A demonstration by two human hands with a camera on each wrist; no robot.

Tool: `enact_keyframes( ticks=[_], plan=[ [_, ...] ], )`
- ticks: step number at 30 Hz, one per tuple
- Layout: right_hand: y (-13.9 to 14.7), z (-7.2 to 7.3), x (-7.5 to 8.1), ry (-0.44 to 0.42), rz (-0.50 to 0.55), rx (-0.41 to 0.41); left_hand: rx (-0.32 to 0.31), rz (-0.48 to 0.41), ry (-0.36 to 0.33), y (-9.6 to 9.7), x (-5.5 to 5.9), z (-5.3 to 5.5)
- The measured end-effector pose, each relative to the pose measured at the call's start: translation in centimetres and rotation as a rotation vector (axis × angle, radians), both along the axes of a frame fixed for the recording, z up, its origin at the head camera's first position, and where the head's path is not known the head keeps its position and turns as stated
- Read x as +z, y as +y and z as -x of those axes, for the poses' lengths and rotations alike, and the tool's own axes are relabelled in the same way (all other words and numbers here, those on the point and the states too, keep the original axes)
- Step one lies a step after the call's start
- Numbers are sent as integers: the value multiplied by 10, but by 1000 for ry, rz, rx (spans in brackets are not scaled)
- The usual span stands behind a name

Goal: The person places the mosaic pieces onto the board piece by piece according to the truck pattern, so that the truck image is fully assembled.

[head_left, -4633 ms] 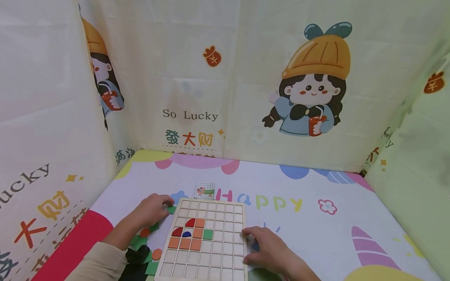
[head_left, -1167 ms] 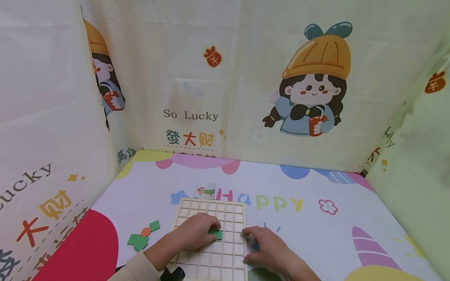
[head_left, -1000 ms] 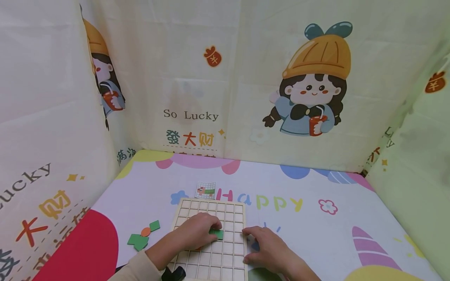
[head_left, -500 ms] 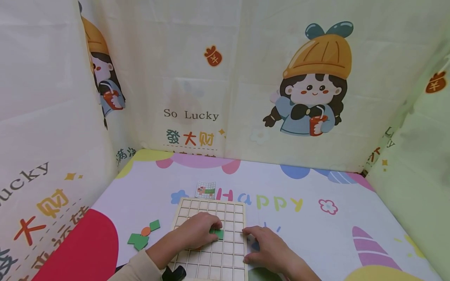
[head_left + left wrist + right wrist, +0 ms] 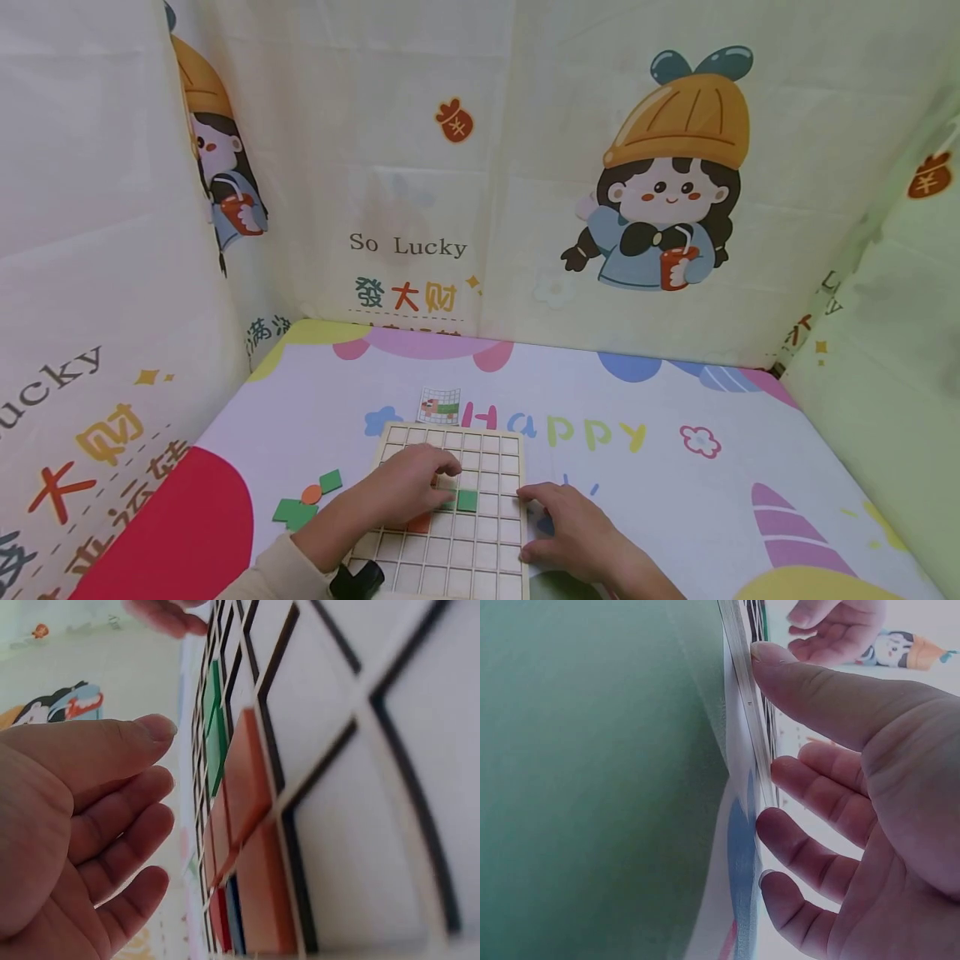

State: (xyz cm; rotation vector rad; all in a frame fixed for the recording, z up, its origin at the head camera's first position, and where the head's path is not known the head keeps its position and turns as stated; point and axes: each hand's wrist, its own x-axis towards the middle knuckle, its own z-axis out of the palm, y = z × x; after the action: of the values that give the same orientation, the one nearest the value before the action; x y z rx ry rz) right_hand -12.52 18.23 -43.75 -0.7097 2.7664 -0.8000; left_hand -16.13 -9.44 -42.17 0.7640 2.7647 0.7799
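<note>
A wooden grid board lies in front of me. My left hand hovers over its left half with loosely bent fingers, nothing between them. Right of its fingertips, a green square tile sits in a cell beside another green tile, partly covered. The left wrist view shows orange square tiles, a red piece and a blue piece set in cells; the hand hides most of them in the head view. My right hand touches the board's right edge with thumb and fingertips, fingers relaxed.
Left of the board lie loose green tiles and an orange disc. A small pattern card lies just beyond the far edge. Printed cloth walls enclose the table's back and sides.
My left hand brought a green tile from the board's left to the cell right of the first green one, released it and drew back slightly left. My right hand stayed at the edge.
</note>
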Motion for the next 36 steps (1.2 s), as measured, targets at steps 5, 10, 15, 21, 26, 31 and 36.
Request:
enact_keyframes(
  ticks=[5, 10, 15, 21, 26, 31, 36],
  plan=[
    [0, 0, 1, 0, 2, -2, 25, -44, 10, -16, 1, 0],
    [0, 0, 1, -6, 3, 0, 76, -70, -4, -34, 3, -2],
    [0, 0, 1, -3, 9, 3, 205, -34, -18, -48, 6, -3],
    [0, 0, 0, -1, 9, 2, 312, 11, -9, -67, 7, -4],
    [0, 0, -1, -1, 3, 3, 332, 28, 5, -83, 4, -5],
    [0, 1, -2, -4, 7, 9, 382, 28, -57, -97, 0, -7],
    [0, 1, -1, 0, 8, 8, 411, 18, -90, -109, -4, -9]
  ],
)
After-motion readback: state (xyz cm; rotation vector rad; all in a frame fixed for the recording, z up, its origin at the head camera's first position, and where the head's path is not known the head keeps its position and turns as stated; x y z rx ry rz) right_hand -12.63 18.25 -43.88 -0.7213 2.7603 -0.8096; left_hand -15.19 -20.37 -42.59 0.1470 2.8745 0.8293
